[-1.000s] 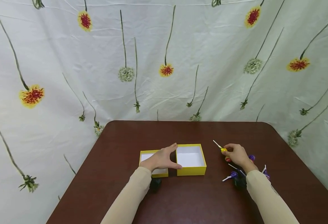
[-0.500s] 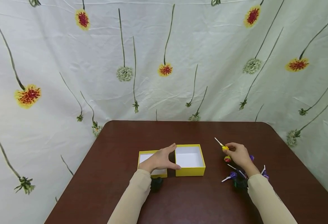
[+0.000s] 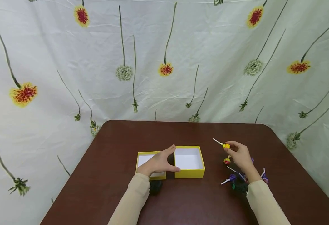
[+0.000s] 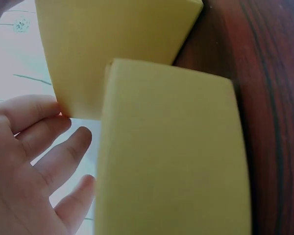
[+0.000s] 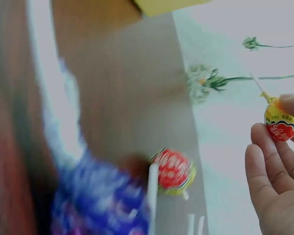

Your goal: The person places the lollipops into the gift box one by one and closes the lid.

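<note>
In the head view my left hand [image 3: 159,162] spans the left side of an open yellow box [image 3: 189,173] with white lining. Its thumb lies at the near corner and the index finger at the far one, holding the box between them. The left wrist view shows fingertips right at the edge of that box [image 4: 117,39]. Under the left wrist sits a shallower yellow box part [image 3: 158,177], partly hidden. My right hand [image 3: 239,156] pinches a yellow-wrapped lollipop [image 5: 280,117] by its head, the white stick pointing up and left.
A red-and-yellow lollipop [image 3: 227,160] lies below the right hand on the dark brown table [image 3: 192,203]. Several purple-wrapped lollipops [image 3: 232,177] lie around the right wrist. Behind the table hangs a white flowered cloth [image 3: 153,37].
The right hand has risen slightly with the yellow lollipop, so the red-and-yellow one beneath shows more fully. The left hand stays at the box, and the head view has shifted a little.
</note>
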Tool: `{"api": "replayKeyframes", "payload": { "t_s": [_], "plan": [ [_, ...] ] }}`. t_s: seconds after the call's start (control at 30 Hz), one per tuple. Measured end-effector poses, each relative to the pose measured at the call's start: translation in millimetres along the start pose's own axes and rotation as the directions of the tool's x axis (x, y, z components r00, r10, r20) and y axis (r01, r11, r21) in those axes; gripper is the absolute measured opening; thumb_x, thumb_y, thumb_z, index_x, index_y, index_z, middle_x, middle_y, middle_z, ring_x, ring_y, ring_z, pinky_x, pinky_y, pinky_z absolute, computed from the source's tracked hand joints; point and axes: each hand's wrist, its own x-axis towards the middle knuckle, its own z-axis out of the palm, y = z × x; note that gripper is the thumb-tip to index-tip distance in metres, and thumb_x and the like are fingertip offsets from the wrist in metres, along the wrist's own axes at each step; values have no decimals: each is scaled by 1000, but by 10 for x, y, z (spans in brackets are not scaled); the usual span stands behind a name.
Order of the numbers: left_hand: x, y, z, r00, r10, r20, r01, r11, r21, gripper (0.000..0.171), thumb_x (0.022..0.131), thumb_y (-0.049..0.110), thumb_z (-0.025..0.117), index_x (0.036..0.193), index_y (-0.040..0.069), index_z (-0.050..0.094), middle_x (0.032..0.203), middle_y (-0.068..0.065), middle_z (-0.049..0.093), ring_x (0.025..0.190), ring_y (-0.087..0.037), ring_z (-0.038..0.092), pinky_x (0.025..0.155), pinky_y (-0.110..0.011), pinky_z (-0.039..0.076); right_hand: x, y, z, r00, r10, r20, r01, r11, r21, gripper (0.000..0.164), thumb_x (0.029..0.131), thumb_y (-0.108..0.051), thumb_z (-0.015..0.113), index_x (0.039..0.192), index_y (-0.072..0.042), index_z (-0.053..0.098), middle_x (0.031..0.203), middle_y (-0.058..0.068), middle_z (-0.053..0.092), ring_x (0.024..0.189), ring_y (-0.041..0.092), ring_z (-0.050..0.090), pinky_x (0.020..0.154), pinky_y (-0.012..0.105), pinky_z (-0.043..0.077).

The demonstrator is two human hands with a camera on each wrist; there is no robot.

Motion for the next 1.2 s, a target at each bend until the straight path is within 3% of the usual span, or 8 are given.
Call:
{"api": "replayKeyframes", "payload": {
  "t_s": [0.17, 0.37, 0.6, 0.8, 1.0, 1.2],
  "plan": [
    [-6, 4, 11, 1000, -7, 3, 7, 1000, -12, 106, 81, 51, 79, 162, 16, 20, 170, 1, 13, 153, -28, 25, 117, -52, 37, -17, -96, -1, 1000, -10, -20, 10, 1000, 6, 39, 100, -15, 63, 134, 3, 60, 120, 26, 66, 88, 8, 61, 63, 18, 51],
    [-10, 18, 14, 1000, -6, -4, 6, 1000, -15, 105, 81, 50, 79, 161, 17, 21, 170, 2, 15, 153, -28, 26, 116, -51, 38, -48, -201, 13, 997, 20, -79, -17, 999, 46, 37, 99, -18, 65, 131, -1, 60, 121, 21, 65, 89, -6, 56, 74, 8, 48],
    [-32, 25, 12, 1000, -20, -9, 20, 1000, -18, 105, 81, 51, 80, 162, 20, 21, 170, 5, 14, 153, -26, 26, 117, -50, 37, -71, -302, 77, 984, 24, -177, -3, 993, 118, 31, 97, -15, 67, 125, -1, 65, 112, 13, 66, 86, -8, 55, 73, 6, 49],
    [-32, 9, 19, 1000, -21, -20, 20, 1000, -14, 105, 80, 51, 80, 161, 21, 22, 169, 7, 14, 153, -25, 26, 117, -48, 38, -105, -390, 138, 980, 47, -195, -15, 986, 164, 37, 97, -20, 68, 131, -6, 66, 125, 14, 65, 88, -8, 56, 71, 10, 50],
    [-44, 21, 34, 999, -30, -20, 29, 999, -27, 105, 80, 51, 81, 161, 22, 22, 169, 9, 15, 153, -25, 26, 117, -49, 37, -158, -487, 196, 981, 1, -193, 31, 986, 165, 39, 98, -23, 66, 135, -9, 65, 127, 14, 64, 91, -14, 56, 73, 9, 50],
    [-52, 32, 28, 1000, -27, -13, 27, 999, -35, 104, 81, 51, 80, 161, 22, 22, 169, 8, 15, 153, -26, 27, 116, -49, 38, -195, -640, 210, 982, -79, -172, 97, 990, 100, 40, 98, -21, 66, 136, -8, 63, 125, 15, 65, 92, -18, 53, 77, 4, 48]
  ]
}}
